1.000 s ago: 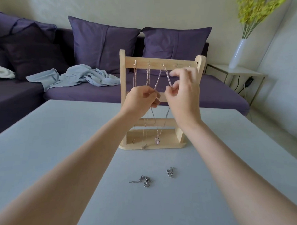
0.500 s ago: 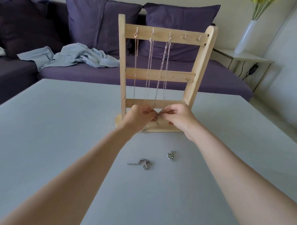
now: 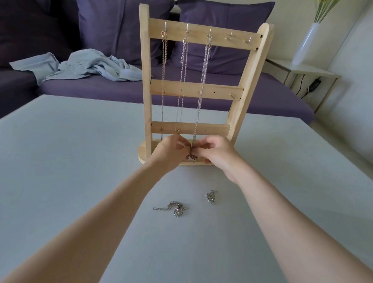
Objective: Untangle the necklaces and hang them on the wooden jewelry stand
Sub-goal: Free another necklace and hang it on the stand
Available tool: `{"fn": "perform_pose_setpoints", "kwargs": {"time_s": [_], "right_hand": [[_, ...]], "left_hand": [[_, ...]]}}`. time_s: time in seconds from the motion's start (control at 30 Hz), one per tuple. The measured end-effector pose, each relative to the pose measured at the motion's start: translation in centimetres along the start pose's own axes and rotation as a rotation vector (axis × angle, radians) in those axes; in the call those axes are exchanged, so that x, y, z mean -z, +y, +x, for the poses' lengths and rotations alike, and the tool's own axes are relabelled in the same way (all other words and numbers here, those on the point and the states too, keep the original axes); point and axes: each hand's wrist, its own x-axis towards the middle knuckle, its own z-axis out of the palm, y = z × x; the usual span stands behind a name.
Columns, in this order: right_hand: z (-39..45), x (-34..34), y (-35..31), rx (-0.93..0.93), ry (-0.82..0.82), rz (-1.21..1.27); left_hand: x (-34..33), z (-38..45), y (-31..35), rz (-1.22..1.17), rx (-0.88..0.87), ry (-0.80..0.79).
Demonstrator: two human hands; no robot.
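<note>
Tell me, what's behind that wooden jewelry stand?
Behind the wooden jewelry stand is a purple sofa with two purple cushions and a crumpled pale blue cloth. The stand's bars and posts cover strips of the cushions; the hanging necklaces barely hide anything.

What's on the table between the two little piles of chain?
Nothing: in the head view, bare gray table separates the larger chain pile from the smaller one.

One view only, head-worn. Looks forward and down along both forearms, across the counter [image 3: 75, 158] toward the sofa [image 3: 267, 97] and back wall. Close in: the wooden jewelry stand [image 3: 196, 88] fills centre frame. Wide lens bows the edges.
</note>
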Motion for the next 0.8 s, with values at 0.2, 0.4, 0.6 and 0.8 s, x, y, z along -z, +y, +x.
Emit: {"fn": "perform_pose_setpoints", "kwargs": {"time_s": [0.2, 0.4, 0.6, 0.8], "right_hand": [[0.2, 0.1, 0.6, -0.003, 0.013, 0.045], [0.5, 0.1, 0.6, -0.021, 0.000, 0.063], [-0.5, 0.5, 0.3, -0.084, 0.099, -0.079], [-5.8, 0.6, 0.7, -0.115, 0.036, -0.635]], "left_hand": [[0.1, 0.0, -0.2, 0.050, -0.013, -0.035], [0.1, 0.1, -0.1, 0.088, -0.024, -0.026], [0.7, -1.6, -0.1, 0.146, -0.027, 0.091], [2.2, -6.4, 0.3, 0.042, -0.068, 0.114]]}}
